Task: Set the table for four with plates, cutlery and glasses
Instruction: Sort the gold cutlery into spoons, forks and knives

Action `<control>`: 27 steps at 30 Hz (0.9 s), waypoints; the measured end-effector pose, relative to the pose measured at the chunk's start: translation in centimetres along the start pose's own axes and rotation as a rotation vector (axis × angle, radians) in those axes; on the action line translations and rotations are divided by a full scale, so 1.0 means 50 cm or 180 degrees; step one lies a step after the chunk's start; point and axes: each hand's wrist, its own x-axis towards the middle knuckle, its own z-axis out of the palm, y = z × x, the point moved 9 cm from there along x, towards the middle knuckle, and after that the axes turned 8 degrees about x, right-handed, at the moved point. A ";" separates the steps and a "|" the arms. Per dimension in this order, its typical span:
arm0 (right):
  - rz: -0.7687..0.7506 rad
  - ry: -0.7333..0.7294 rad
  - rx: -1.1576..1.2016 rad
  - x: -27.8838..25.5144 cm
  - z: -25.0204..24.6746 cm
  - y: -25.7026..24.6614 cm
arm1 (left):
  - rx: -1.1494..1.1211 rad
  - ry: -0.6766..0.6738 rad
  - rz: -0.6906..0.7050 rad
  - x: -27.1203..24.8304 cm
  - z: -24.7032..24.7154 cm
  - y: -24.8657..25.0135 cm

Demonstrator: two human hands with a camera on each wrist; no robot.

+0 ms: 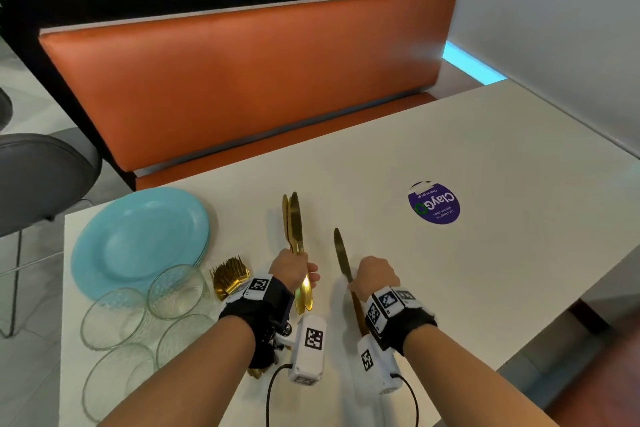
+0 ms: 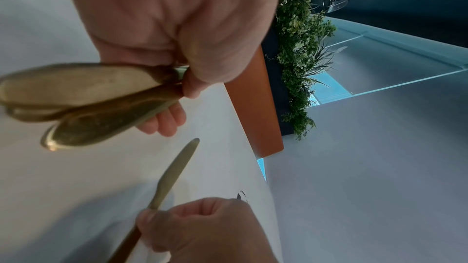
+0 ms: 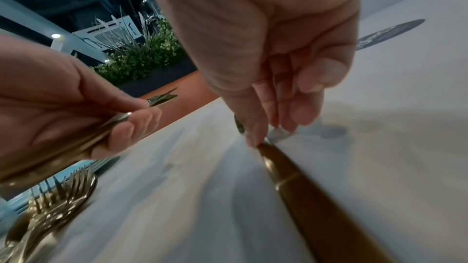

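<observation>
Gold knives [image 1: 294, 222] fill the left hand [image 1: 292, 269], fisted round their middles, blades fanning beyond the knuckles and handles hanging below the fist. The right hand [image 1: 375, 276] pinches a single knife [image 1: 341, 255] where blade meets handle, blade pointing away from the grip, handle running back under the wrist and seemingly low to the table [image 1: 485, 156].

The step looks like dealing knives out to place settings. To do it well, the person should lay the single knife flat and release only once it rests, then draw the next from the bundle. Left of the fist sit the forks [image 1: 230, 276], four glasses [image 1: 176, 291] and stacked blue plates [image 1: 138, 239], none yet distributed, so leaving room beside each knife for a plate would help.
</observation>
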 end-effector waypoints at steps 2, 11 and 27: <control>0.0065 0.0062 0.0051 -0.001 0.005 0.003 | 0.0007 0.0019 -0.0024 -0.002 -0.002 -0.007; 0.0608 -0.0224 0.0755 0.000 0.031 0.032 | 0.0302 0.0046 -0.0024 -0.004 -0.013 -0.035; 0.0232 -0.1275 0.2055 -0.031 0.064 -0.069 | 0.0767 0.0191 -0.0021 -0.002 -0.041 -0.068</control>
